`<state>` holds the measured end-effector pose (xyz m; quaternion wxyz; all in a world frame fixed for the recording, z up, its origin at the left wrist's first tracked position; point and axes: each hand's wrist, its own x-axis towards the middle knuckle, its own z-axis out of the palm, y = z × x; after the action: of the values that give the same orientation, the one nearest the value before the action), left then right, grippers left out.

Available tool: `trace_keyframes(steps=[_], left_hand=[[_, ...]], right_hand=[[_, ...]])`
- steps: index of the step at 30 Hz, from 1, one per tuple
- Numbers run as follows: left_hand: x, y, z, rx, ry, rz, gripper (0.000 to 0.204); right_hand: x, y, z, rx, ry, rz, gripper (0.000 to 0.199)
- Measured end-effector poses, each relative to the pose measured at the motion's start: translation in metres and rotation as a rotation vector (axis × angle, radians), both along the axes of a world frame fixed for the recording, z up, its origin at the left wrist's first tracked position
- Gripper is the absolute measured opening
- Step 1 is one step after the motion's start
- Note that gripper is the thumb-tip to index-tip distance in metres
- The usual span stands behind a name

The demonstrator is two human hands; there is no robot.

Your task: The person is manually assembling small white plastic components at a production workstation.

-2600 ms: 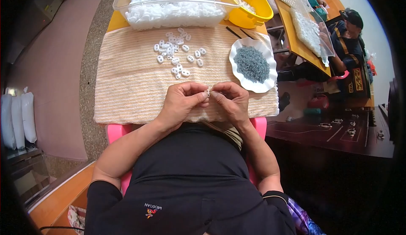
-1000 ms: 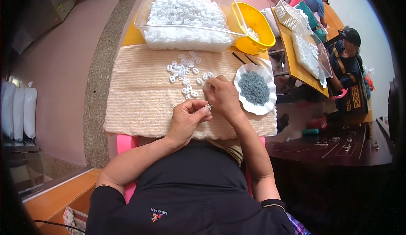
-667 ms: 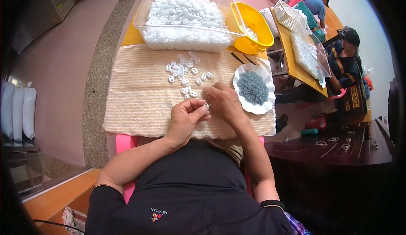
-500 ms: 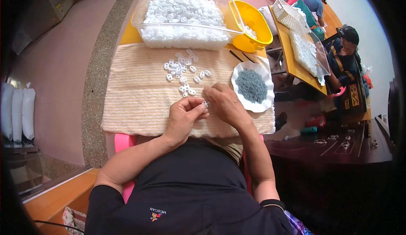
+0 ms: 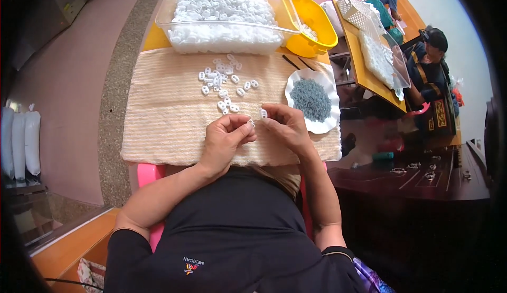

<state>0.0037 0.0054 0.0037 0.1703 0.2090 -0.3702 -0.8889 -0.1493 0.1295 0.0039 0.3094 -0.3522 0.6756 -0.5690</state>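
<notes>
My left hand (image 5: 224, 142) and my right hand (image 5: 285, 129) meet over the near part of a cream woven mat (image 5: 163, 108). My left fingertips pinch a small white plastic piece (image 5: 251, 123). My right fingers hold another small white piece (image 5: 263, 113) close beside it. Several loose white pieces (image 5: 224, 84) lie scattered on the mat just beyond my hands. A white scalloped dish (image 5: 331, 90) holding small grey bits (image 5: 311, 98) sits right of my right hand.
A clear plastic tub (image 5: 224, 13) full of white pieces stands at the mat's far edge, a yellow bowl (image 5: 311, 21) beside it. Two dark sticks (image 5: 296, 62) lie near the dish. Other people sit at an orange table (image 5: 369, 66) to the right. White sacks (image 5: 21, 140) stand left.
My right hand went out toward the dish and came back to my left hand. My view has shifted slightly; the hands stay together over the mat's near edge.
</notes>
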Motion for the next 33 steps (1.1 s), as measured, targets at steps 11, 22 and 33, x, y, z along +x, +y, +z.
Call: trace_keyframes(steps=[11, 22, 33], left_hand=[[-0.001, 0.0, -0.003, -0.031, -0.008, -0.031, 0.017], [-0.001, -0.002, -0.004, -0.061, -0.017, -0.081, 0.018], [-0.001, -0.001, -0.005, -0.078, -0.022, -0.075, 0.016]], right_hand=[[0.011, 0.007, 0.008, -0.061, -0.261, 0.014, 0.029], [0.011, 0.01, 0.004, -0.107, -0.316, 0.067, 0.031], [0.012, 0.011, 0.008, -0.077, -0.306, 0.063, 0.031]])
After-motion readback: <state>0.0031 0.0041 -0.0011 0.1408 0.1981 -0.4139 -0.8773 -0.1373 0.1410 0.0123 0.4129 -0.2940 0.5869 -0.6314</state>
